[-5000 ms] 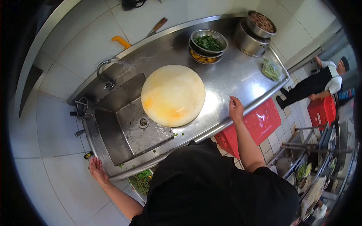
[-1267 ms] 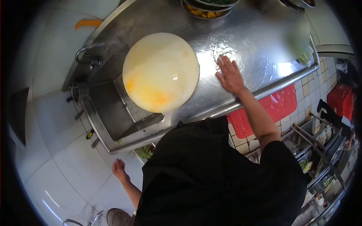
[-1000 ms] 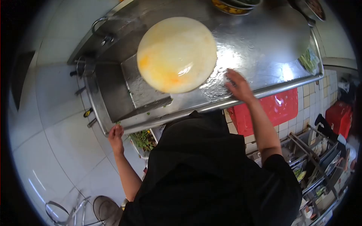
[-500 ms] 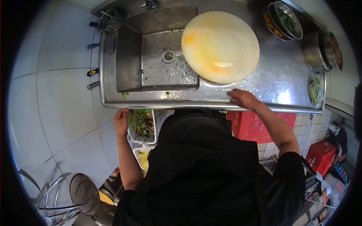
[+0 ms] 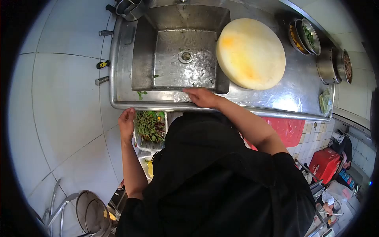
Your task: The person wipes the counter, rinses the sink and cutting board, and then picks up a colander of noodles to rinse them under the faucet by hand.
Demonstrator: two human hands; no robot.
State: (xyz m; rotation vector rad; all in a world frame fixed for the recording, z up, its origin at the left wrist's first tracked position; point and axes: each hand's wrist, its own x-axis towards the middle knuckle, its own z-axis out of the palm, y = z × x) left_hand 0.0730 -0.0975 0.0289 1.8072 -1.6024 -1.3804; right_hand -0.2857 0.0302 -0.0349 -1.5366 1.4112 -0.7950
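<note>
My right hand (image 5: 200, 97) lies on the front ledge of a steel sink (image 5: 142, 59). Its fingers stretch left, flat against the wet metal, with no object visible in them. Small green leaf scraps (image 5: 142, 94) rest on the ledge to the left of these fingertips. Just off the counter's front edge, my left hand (image 5: 126, 120) is closed, its fingers curled in and nothing visible between them. Beside it, below the counter, stands a white bin with green stems and leaves (image 5: 151, 124). A thick round cutting board (image 5: 252, 53) sits to the right of the sink.
Metal bowls with chopped greens (image 5: 308, 36) and orange pieces stand at the back right, near steel pots (image 5: 327, 66). A bag of greens (image 5: 325, 102) lies at the right end. Knife handles (image 5: 102, 80) stick out along the left edge. Below is a red container (image 5: 286, 130).
My right hand has moved left along the ledge, from below the cutting board to the sink's front. A green scrap there is out of sight. My left hand keeps its place; the view has shifted.
</note>
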